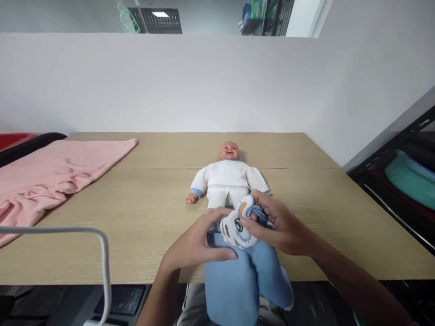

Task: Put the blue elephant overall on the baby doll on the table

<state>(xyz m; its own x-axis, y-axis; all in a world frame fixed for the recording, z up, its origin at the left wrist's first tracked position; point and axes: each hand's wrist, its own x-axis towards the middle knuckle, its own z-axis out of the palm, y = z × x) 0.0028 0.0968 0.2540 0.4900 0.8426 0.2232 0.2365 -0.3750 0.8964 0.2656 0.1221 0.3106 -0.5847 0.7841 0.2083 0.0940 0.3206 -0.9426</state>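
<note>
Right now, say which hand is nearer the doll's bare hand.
Left. The left hand lies short of the doll's bare hand; the right hand lies farther right. Both grip the blue garment.

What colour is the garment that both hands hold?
Light blue; the garment shows best in the head view.

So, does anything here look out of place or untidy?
Nothing is damaged or spilled. Only the pink cloth lies rumpled on the left of the table, and the blue garment hangs over its front edge.
</note>
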